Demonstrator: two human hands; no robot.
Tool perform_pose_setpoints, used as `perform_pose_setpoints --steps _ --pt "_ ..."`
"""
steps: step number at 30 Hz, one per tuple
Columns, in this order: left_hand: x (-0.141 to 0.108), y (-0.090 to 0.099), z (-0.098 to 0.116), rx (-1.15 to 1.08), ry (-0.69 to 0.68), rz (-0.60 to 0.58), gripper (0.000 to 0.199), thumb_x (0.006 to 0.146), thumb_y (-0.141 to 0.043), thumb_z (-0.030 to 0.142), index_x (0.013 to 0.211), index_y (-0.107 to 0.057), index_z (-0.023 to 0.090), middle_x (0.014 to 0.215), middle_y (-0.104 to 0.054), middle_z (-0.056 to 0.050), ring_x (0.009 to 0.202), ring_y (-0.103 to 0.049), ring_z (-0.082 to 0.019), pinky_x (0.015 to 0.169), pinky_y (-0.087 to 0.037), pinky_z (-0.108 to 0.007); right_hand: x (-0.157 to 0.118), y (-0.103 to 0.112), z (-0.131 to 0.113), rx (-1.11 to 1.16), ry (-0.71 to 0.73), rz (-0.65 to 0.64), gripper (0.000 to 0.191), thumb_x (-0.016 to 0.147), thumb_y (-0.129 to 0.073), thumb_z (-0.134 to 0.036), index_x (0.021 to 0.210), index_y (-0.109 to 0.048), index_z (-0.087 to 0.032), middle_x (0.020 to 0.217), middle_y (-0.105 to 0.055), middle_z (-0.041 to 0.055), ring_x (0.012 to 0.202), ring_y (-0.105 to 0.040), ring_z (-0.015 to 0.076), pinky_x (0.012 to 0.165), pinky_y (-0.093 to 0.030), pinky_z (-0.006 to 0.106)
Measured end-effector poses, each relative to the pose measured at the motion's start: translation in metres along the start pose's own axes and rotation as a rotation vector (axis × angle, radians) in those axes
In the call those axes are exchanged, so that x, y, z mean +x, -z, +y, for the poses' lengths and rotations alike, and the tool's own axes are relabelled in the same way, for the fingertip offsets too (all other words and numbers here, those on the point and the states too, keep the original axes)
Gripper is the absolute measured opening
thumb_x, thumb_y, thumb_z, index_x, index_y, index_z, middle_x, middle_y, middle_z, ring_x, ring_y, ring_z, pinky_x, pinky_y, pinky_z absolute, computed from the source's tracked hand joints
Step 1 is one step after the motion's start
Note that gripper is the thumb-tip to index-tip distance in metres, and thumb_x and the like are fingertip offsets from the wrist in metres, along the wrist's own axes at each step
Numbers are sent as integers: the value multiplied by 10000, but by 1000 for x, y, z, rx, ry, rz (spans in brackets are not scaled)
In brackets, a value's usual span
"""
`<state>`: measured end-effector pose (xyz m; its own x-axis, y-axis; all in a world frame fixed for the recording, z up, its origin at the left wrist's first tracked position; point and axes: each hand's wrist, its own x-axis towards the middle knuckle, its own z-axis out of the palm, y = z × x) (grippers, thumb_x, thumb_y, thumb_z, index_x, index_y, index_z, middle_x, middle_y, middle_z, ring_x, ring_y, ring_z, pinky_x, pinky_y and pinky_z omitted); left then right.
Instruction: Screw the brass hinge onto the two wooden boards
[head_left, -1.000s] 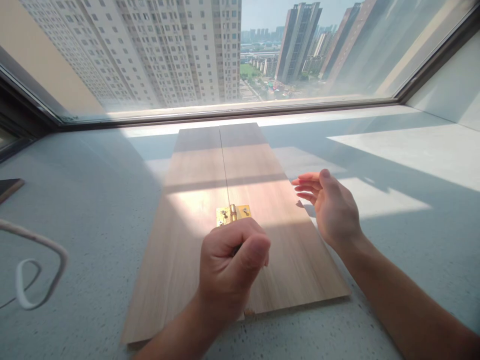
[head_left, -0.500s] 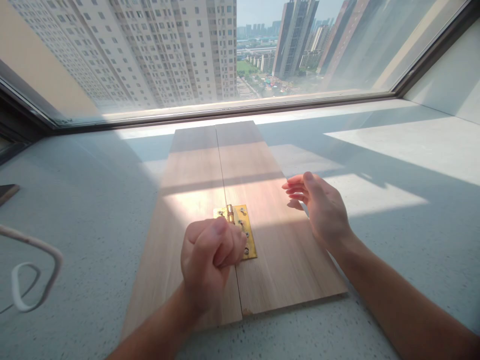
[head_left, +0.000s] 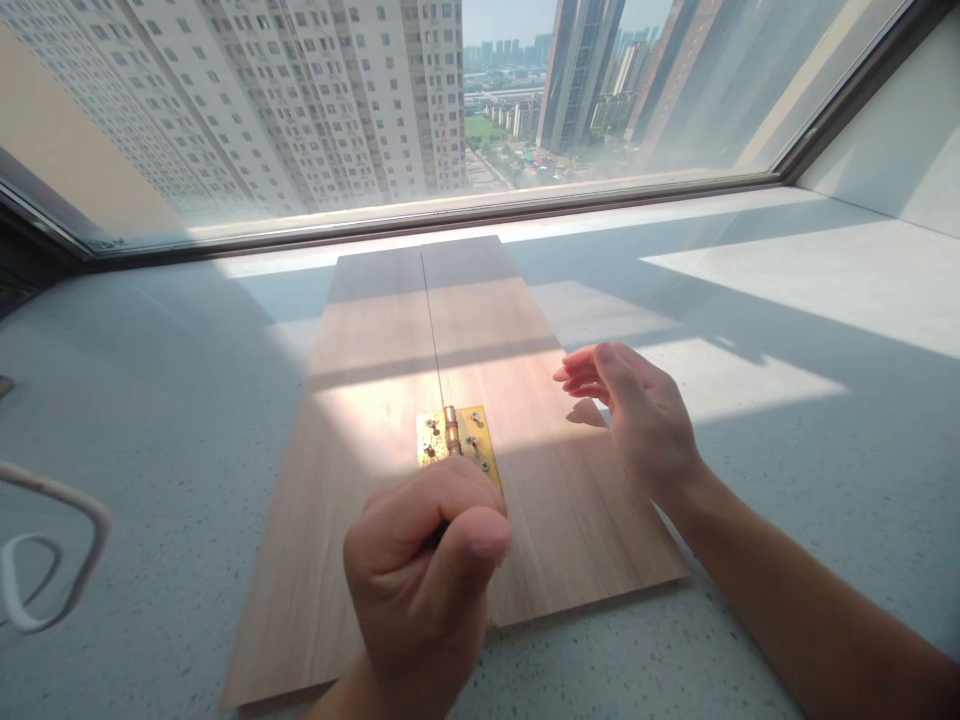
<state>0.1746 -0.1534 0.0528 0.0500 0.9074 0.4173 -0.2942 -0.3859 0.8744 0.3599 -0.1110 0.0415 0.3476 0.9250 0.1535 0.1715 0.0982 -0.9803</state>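
Note:
Two pale wooden boards lie side by side on the sill, the left board (head_left: 300, 560) and the right board (head_left: 570, 530), with a thin seam between them. A brass hinge (head_left: 480, 440) spans the seam, and several screws stand in its holes. My left hand (head_left: 427, 570) is closed in front of the hinge, covering its lower part. Whatever its fingers may hold is hidden. Beside the right board's right edge, my right hand (head_left: 645, 420) hovers with loosely bent fingers and nothing in them. Its shadow falls on that board.
The speckled sill (head_left: 787, 510) runs beneath the boards up to a window frame (head_left: 390, 222). At the left edge a white looped cable (head_left: 86, 510) hangs into view, with a small brown object's corner (head_left: 4, 385) above it. Buildings show outside.
My left hand has come down and nearer to me, turning so that more of the hinge shows. My right hand holds nearly the same pose. The view has shifted slightly.

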Motion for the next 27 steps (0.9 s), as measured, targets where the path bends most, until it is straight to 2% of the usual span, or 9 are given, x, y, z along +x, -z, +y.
perform_pose_setpoints --steps 4,6,9,13,17,19,22,25,27 --pt "-7 -12 -1 -50 -56 58 468 966 -437 386 555 -363 177 511 -307 26 472 -330 -106 486 -273 -297 -2 0 0 -23 -8 -9 403 888 -502 -573 819 -674 -215 842 -673 49 802 -608 176 644 -511 288" --pt "-8 -17 -1 -40 -73 32 468 956 -451 377 551 -330 174 501 -268 32 454 -286 -95 473 -222 -294 -3 1 -1 -28 -14 -13 403 882 -511 -574 804 -673 -214 840 -673 48 796 -605 175 637 -507 285" --pt "-4 -17 1 22 -21 -107 470 925 -505 332 539 -293 167 490 -233 36 441 -257 -82 467 -166 -290 -5 1 -2 -41 -11 -20 395 884 -518 -563 789 -669 -211 824 -671 41 787 -605 170 632 -498 278" --pt "11 -3 5 -32 86 -371 496 921 -486 303 522 -225 165 454 -181 42 409 -211 -71 448 -137 -278 -6 0 -4 -32 2 -44 386 890 -521 -549 778 -665 -209 814 -664 31 791 -607 161 616 -483 259" --pt "30 7 9 -201 218 -509 494 918 -479 422 526 -306 177 422 -208 53 386 -197 -67 421 -166 -258 -7 -1 -4 -25 -20 -55 401 883 -519 -565 789 -660 -201 809 -658 33 767 -595 156 553 -466 242" --pt "33 7 10 -261 274 -467 478 902 -479 520 574 -379 187 414 -223 69 375 -184 -63 408 -194 -243 -7 -1 -3 -28 -23 -60 402 881 -522 -567 799 -660 -198 808 -658 35 756 -593 154 537 -464 236" --pt "27 2 8 -198 193 -236 554 885 -472 607 541 -411 177 417 -313 53 392 -286 -74 421 -265 -240 -5 -1 -2 -26 -10 -48 397 881 -527 -560 796 -662 -197 798 -658 34 745 -595 149 524 -464 228" --pt "15 -5 6 -41 68 53 529 895 -523 532 519 -466 164 481 -458 18 486 -465 -104 491 -363 -256 -4 0 -1 -33 -2 -35 392 884 -528 -555 786 -664 -201 786 -656 30 734 -597 144 520 -467 223" --pt "9 -9 6 -4 48 147 498 925 -519 453 526 -456 162 481 -435 27 483 -453 -97 497 -363 -252 -4 0 -2 -41 -6 -43 383 885 -527 -553 794 -668 -209 790 -657 28 735 -599 144 520 -474 221"
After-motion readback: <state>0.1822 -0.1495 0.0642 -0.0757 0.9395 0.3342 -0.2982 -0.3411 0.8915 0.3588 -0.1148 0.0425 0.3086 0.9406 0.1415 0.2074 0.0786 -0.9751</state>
